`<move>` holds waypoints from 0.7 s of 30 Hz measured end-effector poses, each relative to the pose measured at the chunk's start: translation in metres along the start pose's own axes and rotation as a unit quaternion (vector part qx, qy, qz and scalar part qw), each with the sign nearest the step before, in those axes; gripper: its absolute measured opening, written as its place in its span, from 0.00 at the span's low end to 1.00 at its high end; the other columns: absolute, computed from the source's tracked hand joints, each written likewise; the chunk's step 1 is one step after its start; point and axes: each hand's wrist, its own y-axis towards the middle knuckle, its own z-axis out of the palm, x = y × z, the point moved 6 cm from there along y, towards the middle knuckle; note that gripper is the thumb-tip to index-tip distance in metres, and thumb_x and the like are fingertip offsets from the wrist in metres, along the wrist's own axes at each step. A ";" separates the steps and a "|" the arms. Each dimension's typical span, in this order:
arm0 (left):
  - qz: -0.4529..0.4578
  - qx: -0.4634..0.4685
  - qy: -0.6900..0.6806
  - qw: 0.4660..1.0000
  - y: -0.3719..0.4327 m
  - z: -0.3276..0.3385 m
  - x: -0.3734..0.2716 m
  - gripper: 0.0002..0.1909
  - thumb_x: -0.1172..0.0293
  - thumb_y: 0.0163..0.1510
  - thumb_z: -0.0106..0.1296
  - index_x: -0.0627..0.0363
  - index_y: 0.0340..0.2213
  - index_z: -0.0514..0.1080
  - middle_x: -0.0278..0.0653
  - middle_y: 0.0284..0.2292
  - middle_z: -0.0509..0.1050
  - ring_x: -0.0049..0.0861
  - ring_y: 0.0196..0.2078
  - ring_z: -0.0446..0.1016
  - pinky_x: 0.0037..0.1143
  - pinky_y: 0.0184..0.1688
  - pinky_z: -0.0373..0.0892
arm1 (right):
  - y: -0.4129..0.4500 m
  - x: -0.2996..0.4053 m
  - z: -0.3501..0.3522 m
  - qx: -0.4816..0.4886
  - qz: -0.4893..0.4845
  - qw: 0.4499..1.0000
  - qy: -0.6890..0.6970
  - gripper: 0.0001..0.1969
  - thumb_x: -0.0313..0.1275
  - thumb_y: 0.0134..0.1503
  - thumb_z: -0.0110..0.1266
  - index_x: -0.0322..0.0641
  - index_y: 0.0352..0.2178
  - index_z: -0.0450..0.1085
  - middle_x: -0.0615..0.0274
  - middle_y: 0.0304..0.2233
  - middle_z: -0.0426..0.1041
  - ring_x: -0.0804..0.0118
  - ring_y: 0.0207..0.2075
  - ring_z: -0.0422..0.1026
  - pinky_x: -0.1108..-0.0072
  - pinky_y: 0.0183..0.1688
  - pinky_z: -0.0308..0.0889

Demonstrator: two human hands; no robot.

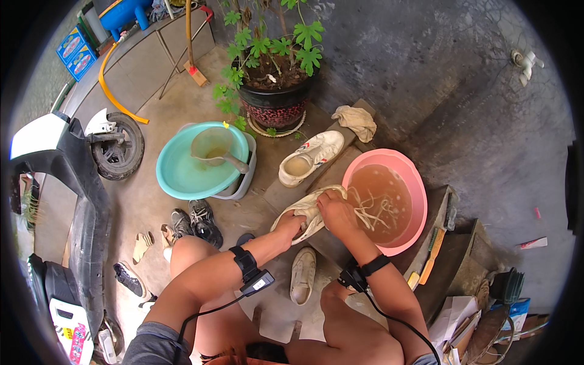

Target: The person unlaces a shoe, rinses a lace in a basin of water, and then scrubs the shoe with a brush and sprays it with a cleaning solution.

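A pale canvas shoe (pixel 311 203) is held between my hands at the left side of a pink basin (pixel 420 200). My left hand (pixel 291 224) grips its near end, with the thumb at the opening. My right hand (pixel 336 211) holds the far end, partly covering it. Loose cream shoelaces (pixel 365 211) trail over the rim into cloudy brown water (pixel 388 182). Just beyond lies a white sneaker (pixel 315 153) with red and blue marks and an insole showing. Another pale shoe (pixel 303 276) rests on the floor between my legs.
A turquoise basin (pixel 182 185) holds a plastic dipper (pixel 211 142). Beyond stands a potted plant (pixel 276 107); a crumpled cloth (pixel 356 122) lies near it. Dark sneakers (pixel 204 221) sit left, near a scooter (pixel 89 214). Brushes (pixel 432 255) rest on the right ledge.
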 end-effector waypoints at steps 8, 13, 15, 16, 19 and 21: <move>-0.015 0.032 -0.038 0.999 0.001 -0.005 -0.002 0.14 0.62 0.56 0.40 0.57 0.40 0.67 0.36 0.34 0.73 0.22 0.33 0.72 0.24 0.36 0.68 | -0.030 0.063 -0.028 0.211 -0.043 0.973 0.084 0.13 0.35 0.50 0.51 0.32 0.24 0.68 0.46 0.25 0.70 0.46 0.32 0.70 0.66 0.36 0.66; -0.023 0.057 -0.064 0.996 -0.009 0.012 -0.010 0.16 0.61 0.57 0.40 0.57 0.41 0.66 0.36 0.35 0.73 0.23 0.35 0.72 0.24 0.38 0.68 | -0.053 0.068 -0.005 0.233 -0.064 0.967 0.078 0.13 0.36 0.51 0.50 0.34 0.24 0.70 0.45 0.26 0.71 0.47 0.30 0.71 0.64 0.34 0.66; -0.037 0.011 -0.008 0.999 -0.020 0.007 -0.015 0.17 0.60 0.57 0.41 0.57 0.43 0.66 0.36 0.37 0.73 0.23 0.36 0.72 0.25 0.39 0.68 | -0.033 0.054 -0.013 0.189 0.002 0.982 0.025 0.12 0.35 0.50 0.50 0.35 0.24 0.70 0.45 0.25 0.71 0.48 0.30 0.72 0.64 0.32 0.66; -0.036 0.010 -0.008 0.999 -0.017 0.005 -0.013 0.17 0.60 0.57 0.41 0.57 0.43 0.66 0.36 0.37 0.73 0.23 0.36 0.72 0.25 0.39 0.68 | -0.022 0.048 -0.023 0.112 0.027 0.993 0.029 0.09 0.32 0.50 0.49 0.35 0.25 0.70 0.47 0.25 0.71 0.48 0.28 0.72 0.63 0.30 0.67; -0.015 0.040 -0.064 0.997 -0.006 0.007 -0.004 0.17 0.59 0.57 0.42 0.56 0.44 0.65 0.35 0.37 0.73 0.22 0.36 0.72 0.24 0.38 0.68 | -0.001 0.024 -0.025 0.028 0.064 0.998 0.002 0.09 0.30 0.51 0.46 0.34 0.25 0.68 0.47 0.27 0.70 0.48 0.29 0.72 0.64 0.31 0.67; -0.004 0.023 -0.056 0.998 -0.004 0.004 -0.001 0.17 0.59 0.57 0.42 0.55 0.44 0.65 0.35 0.37 0.72 0.22 0.35 0.72 0.23 0.38 0.68 | 0.002 0.015 -0.011 0.012 0.012 0.999 0.028 0.08 0.29 0.51 0.46 0.34 0.26 0.68 0.46 0.29 0.70 0.48 0.30 0.71 0.64 0.32 0.67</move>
